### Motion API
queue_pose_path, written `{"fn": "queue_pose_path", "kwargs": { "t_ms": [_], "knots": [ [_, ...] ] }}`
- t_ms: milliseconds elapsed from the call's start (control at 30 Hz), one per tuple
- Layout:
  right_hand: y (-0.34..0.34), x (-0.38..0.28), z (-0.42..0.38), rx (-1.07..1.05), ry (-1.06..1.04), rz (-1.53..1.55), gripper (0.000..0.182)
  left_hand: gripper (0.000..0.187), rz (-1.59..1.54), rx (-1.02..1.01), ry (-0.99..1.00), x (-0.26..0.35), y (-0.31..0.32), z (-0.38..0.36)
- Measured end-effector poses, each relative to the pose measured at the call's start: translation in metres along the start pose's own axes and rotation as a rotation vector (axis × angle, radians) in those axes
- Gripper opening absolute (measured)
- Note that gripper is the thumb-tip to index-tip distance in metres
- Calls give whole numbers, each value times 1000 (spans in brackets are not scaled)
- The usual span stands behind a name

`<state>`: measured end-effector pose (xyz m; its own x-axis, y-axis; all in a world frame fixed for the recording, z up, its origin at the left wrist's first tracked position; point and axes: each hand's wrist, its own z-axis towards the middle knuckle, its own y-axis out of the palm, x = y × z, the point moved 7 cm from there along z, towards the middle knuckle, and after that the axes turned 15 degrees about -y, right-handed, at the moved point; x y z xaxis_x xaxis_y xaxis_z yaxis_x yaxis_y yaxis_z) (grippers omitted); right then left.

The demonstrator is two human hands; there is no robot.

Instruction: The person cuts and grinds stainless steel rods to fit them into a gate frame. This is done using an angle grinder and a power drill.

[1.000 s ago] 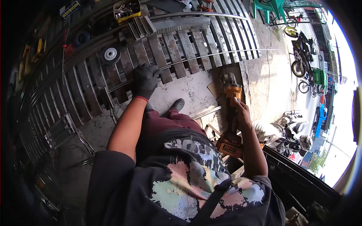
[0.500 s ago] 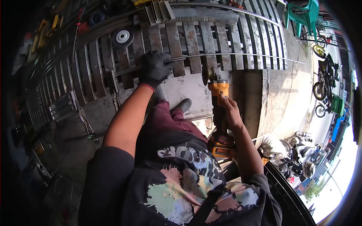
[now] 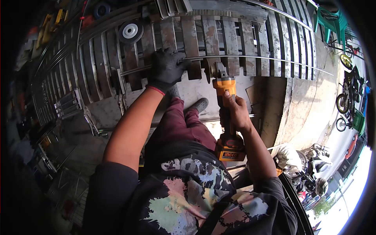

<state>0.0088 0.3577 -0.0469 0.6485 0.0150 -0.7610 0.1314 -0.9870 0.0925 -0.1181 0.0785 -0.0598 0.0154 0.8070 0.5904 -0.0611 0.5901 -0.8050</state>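
My left hand (image 3: 166,68), in a dark glove, is closed around a long thin metal rod (image 3: 250,57) that lies across the slatted metal bench (image 3: 168,35). My bare right hand (image 3: 237,111) grips a yellow and black cordless angle grinder (image 3: 225,88) by its body, thumb on the upper side. The grinder's head points away from me. Its disc (image 3: 207,71), seen nearly edge-on, is at the bench's near edge, just below the rod and to the right of my gloved hand.
A loose wheel-shaped disc with a white centre (image 3: 130,31) lies on the slats. Metal channel pieces (image 3: 172,8) rest at the back. Locking clamps (image 3: 91,122) hang at the left edge. A green plastic chair (image 3: 331,23) and parked motorcycles (image 3: 342,94) stand to the right.
The view has shifted, so the bench sits further right and slightly higher. The grinder's disc has moved left along the rod, closer to my gloved hand. Both hands keep their grips.
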Motion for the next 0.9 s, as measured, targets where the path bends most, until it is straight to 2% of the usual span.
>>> {"fn": "queue_pose_path", "kwargs": {
  "t_ms": [400, 900],
  "knots": [
    [1, 2, 10, 6, 11, -3, 53, 28, 186, -19, 36, 3, 7, 0],
    [0, 7, 17, -19, 7, -15, 57, 30, 200, -55, -3, -2, 12, -1]
  ]
}}
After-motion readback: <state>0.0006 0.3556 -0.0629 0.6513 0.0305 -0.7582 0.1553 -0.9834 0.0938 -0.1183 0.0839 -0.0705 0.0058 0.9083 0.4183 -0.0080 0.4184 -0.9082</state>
